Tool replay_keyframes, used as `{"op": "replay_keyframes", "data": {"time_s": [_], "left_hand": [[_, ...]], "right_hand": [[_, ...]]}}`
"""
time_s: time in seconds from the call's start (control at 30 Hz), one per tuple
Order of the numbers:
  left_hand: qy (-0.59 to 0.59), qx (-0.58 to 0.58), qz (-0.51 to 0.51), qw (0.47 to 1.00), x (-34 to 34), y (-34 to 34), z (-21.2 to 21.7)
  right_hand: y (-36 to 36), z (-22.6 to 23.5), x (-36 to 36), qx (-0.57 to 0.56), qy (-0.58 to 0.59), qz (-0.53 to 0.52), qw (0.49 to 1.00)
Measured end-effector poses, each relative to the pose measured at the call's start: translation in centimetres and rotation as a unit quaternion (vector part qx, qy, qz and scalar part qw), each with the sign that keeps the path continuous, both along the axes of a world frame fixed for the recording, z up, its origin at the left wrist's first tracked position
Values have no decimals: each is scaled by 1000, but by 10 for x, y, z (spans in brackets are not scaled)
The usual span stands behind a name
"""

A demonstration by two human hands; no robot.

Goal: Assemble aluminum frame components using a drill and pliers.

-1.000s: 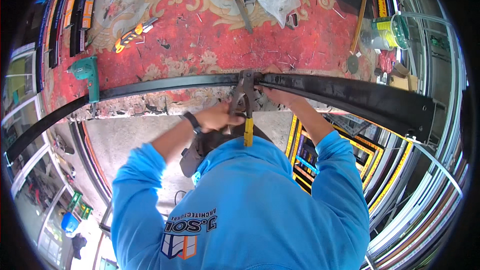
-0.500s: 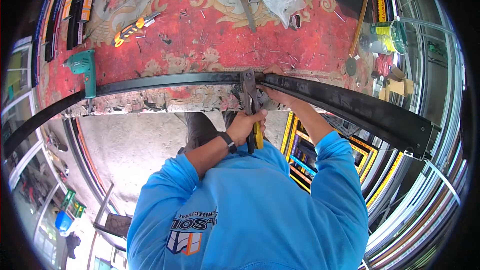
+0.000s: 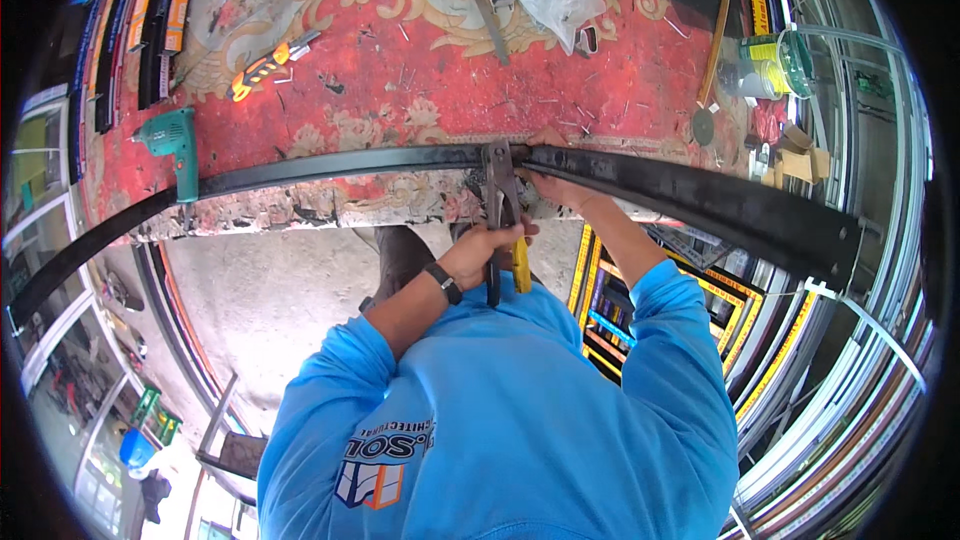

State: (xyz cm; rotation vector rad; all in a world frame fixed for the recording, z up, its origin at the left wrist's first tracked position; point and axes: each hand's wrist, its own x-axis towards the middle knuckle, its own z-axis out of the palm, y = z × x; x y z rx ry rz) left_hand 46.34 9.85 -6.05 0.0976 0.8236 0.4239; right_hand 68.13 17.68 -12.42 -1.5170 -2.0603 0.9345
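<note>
My left hand [image 3: 483,252] is wrapped round the handles of metal pliers [image 3: 498,175], one handle black and one yellow. The pliers' head rests at the spot where two long black metal profiles meet. One black profile [image 3: 345,162] runs to the left along the table's near edge. The wider black profile [image 3: 690,195] reaches out to the right, beyond the table. My right hand [image 3: 548,180] grips this wider profile near its inner end, thumb and fingers on opposite sides. Exactly what sits inside the pliers' jaws is hidden.
A green drill [image 3: 175,145] lies against the left profile. Farther back on the red patterned cloth [image 3: 400,70] are a yellow utility knife [image 3: 268,68], a file-like tool [image 3: 485,15] and a plastic bag [image 3: 560,0]. Stacked profiles [image 3: 840,440] stand at right.
The pliers' handles have spread slightly apart in my left hand. The right profile has rolled a little, and its far end sits slightly higher in view. My right hand stays in place.
</note>
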Motion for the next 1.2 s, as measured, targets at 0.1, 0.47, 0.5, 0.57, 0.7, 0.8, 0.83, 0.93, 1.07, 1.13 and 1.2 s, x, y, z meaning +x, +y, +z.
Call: {"op": "replay_keyframes", "data": {"time_s": [0.1, 0.47, 0.5, 0.57, 0.7, 0.8, 0.83, 0.93, 1.07, 1.13, 1.2], "left_hand": [[-23, -61, 44, 997, 9, -5, -1], [229, 431, -163, 858, -29, -21, -57], [189, 343, -257, 883, -51, 8, -27], [122, 227, -412, 874, -92, 72, 20], [127, 283, -392, 866, -58, 43, -4], [46, 236, -183, 953, -22, -8, -33], [7, 138, -100, 985, -15, -17, -33], [-65, -2, 13, 998, 0, -20, -4], [-17, 4, 5, 1000, 8, -14, -10], [-4, 7, 36, 999, 3, -4, -15], [10, 14, 68, 998, -11, 6, -13]], "right_hand": [[-1, 6, -3, -10, 27, 9, 1000], [1, 10, -6, 42, 41, 49, 997], [-7, -7, 4, 6, 48, 14, 999], [-10, -18, 9, -30, 56, -19, 998], [3, 6, -3, 79, -11, 53, 995], [1, 11, -4, 33, -16, 23, 999], [3, 15, -3, 42, -15, 33, 998], [2, 16, -1, 47, -40, 44, 997], [4, 21, -5, 87, -24, 61, 994], [0, 23, -5, 143, -35, 100, 984], [-1, 20, -5, 13, -10, 26, 1000]]}}
